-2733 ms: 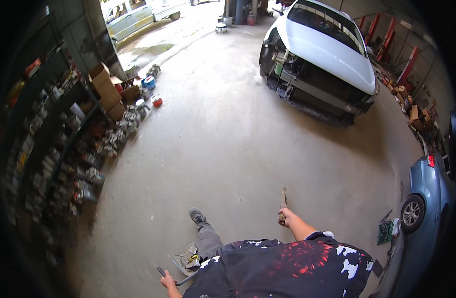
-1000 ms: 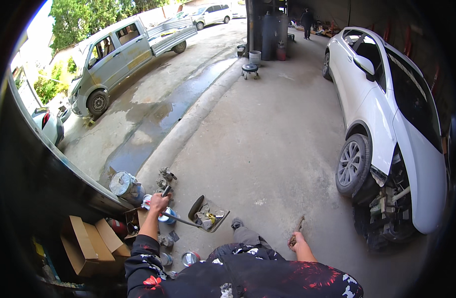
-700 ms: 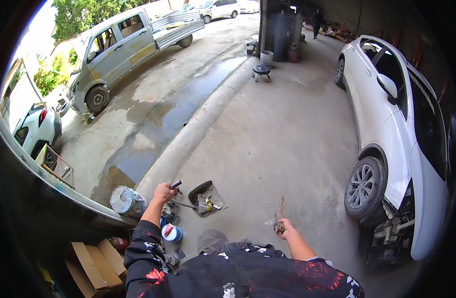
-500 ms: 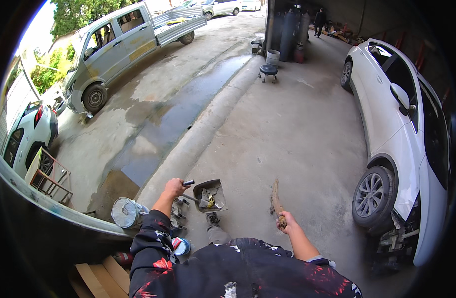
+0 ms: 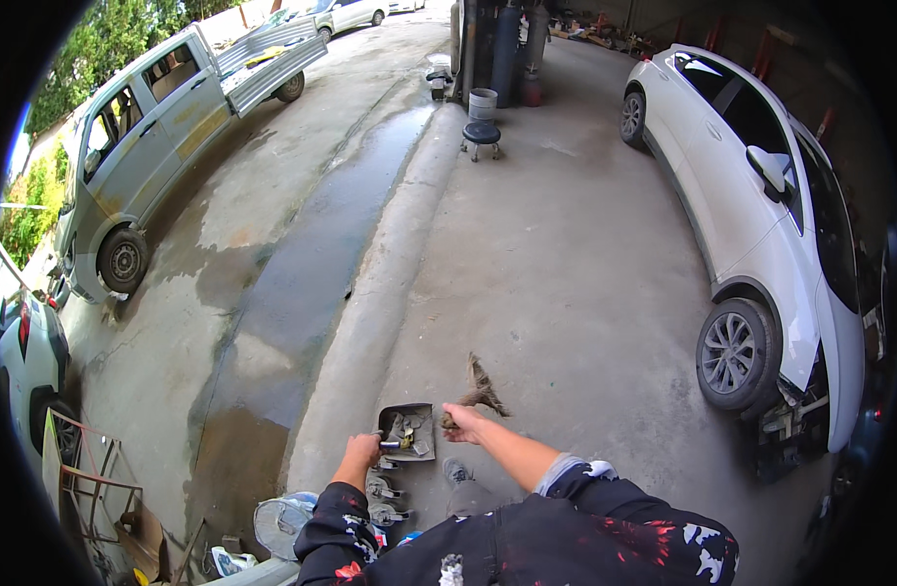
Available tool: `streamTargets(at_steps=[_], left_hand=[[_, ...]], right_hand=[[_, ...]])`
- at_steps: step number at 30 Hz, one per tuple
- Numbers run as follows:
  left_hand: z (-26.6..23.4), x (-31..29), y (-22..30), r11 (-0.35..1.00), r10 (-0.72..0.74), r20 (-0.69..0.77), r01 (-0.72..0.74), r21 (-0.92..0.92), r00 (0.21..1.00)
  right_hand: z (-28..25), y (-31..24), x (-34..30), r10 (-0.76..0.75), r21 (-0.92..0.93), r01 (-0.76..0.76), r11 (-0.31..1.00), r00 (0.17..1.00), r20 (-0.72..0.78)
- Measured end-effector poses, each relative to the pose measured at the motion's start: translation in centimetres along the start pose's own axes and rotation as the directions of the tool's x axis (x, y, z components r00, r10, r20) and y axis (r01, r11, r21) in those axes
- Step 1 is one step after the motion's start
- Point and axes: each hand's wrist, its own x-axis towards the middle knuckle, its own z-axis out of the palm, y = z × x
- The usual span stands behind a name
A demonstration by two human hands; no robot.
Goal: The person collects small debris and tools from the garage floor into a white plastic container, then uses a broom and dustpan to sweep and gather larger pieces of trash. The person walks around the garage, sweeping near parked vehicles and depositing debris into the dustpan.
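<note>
My left hand [image 5: 363, 448] is closed on the handle of a dark dustpan [image 5: 428, 448] held low in front of me. Inside the pan lies litter [image 5: 404, 426], with pale scraps and yellowish bits. My right hand [image 5: 460, 421] grips a short straw hand broom [image 5: 485, 388] by its handle, close to the pan's right side. The broom's brown bristles spread away from me, over the concrete floor. Whether they touch the floor I cannot tell.
A white car [image 5: 732, 205] with an exposed front end stands at the right. A wheeled stool [image 5: 482, 134] and a bucket [image 5: 483, 104] stand ahead. Left of the raised concrete strip [image 5: 390, 264] lies wet ground, with a grey pickup [image 5: 165, 127] beyond. A covered bucket [image 5: 284, 524] is near my left arm.
My right hand has swung the broom left, from well off to the right to beside the dustpan. The left hand and pan have shifted slightly, and the view has turned right.
</note>
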Motion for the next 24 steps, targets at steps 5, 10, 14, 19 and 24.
streamTargets(at_steps=[5, 10, 14, 19, 24], left_hand=[[0.3, 1.8, -1.0, 0.996, 0.073, -0.138, -0.065, 0.064, 0.988], [1.8, 3.8, -1.5, 0.989, 0.095, -0.001, -0.094, 0.111, 0.995], [2.1, 5.6, -1.8, 0.994, 0.047, -0.022, -0.045, 0.098, 0.999], [0.2, 7.9, 1.6, 0.944, 0.005, -0.104, 0.029, 0.328, 0.995], [0.0, 10.3, 14.2, 0.887, 0.213, -0.024, -0.183, 0.424, 0.977]], right_hand=[[5.6, -1.9, -1.0, -0.206, -0.209, 0.269, 0.940, 0.938, 0.280], [-6.3, 1.4, -3.5, -0.357, -0.549, 0.263, 0.793, 0.932, -0.069], [-20.9, 8.9, -8.1, -0.243, -0.488, -0.124, 0.864, 0.746, -0.620], [-31.2, 23.8, -17.5, 0.163, 0.055, -0.232, 0.971, 0.477, -0.864], [-32.0, 38.4, -18.8, 0.398, 0.398, -0.101, 0.912, 0.460, -0.794]])
